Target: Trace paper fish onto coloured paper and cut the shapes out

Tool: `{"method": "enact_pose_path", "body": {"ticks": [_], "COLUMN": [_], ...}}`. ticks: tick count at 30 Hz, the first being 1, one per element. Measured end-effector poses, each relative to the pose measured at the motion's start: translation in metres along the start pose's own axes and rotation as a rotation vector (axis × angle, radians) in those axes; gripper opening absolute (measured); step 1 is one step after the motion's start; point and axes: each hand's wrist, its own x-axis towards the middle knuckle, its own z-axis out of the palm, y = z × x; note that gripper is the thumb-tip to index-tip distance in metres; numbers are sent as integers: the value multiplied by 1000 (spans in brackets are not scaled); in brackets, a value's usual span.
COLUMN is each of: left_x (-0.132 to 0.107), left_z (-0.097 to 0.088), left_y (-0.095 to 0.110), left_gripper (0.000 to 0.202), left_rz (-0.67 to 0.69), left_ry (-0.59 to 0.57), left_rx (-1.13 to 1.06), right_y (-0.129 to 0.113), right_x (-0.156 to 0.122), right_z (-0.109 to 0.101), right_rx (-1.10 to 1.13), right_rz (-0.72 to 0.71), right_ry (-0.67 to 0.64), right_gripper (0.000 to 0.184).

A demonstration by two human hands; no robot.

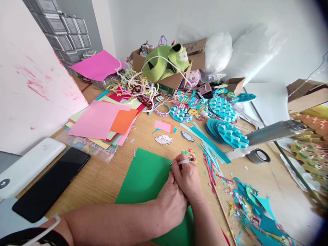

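A green sheet of paper [146,177] lies on the wooden table in front of me. My right hand [187,176] is closed round a white pen [186,161], its tip near the sheet's upper right edge. My left hand [171,201] rests on the green sheet, tucked against the right hand, fingers curled and mostly hidden. Just beyond the pen lies a small colourful paper cut-out [191,154]. Two paper fish cut-outs [164,139] lie further back.
A black phone [51,184] and a white power bank [28,165] lie at the left. Stacked coloured papers [102,121] sit behind them. Teal paper shapes [228,131], strips and scraps [246,201] fill the right. A metal flask [276,131] and tape roll [258,156] lie nearby.
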Motion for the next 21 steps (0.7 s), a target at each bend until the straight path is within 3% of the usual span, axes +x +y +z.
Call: {"method": "enact_pose_path", "body": {"ticks": [10, 16, 21], "left_x": [0, 3, 4], "left_z": [0, -7, -12], "left_y": [0, -4, -12], "left_gripper": [46, 54, 57], "left_rz": [-5, -19, -45], "left_ry": [5, -34, -55], "left_rx": [15, 80, 58], "right_y": [-2, -10, -26], "right_x": [0, -6, 5], "right_z": [-1, -6, -24], "right_rx": [44, 202, 427], "right_rz": [3, 126, 178], "right_ry": [43, 611, 812], "right_gripper": [16, 19, 17]}}
